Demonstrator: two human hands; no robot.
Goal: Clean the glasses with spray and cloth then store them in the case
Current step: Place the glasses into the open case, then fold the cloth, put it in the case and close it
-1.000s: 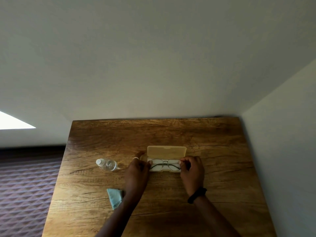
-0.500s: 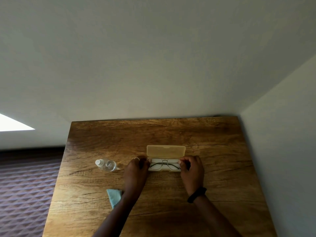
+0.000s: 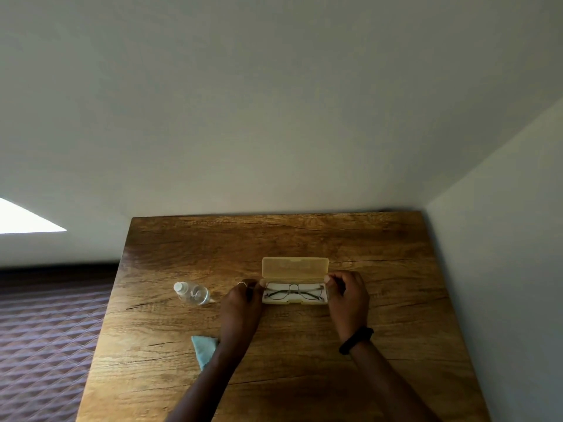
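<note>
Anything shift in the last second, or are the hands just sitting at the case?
Little changed. The left hand closed in: its raised finger folded down, and it now sits at the left end of the open case. The right hand stayed at the right end. The glasses lie in the tray as before, lid up. The spray bottle and cloth have not moved.

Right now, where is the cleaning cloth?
The blue cloth lies on the wooden table near its left front, partly under the left forearm, nearer than the spray bottle.
</note>
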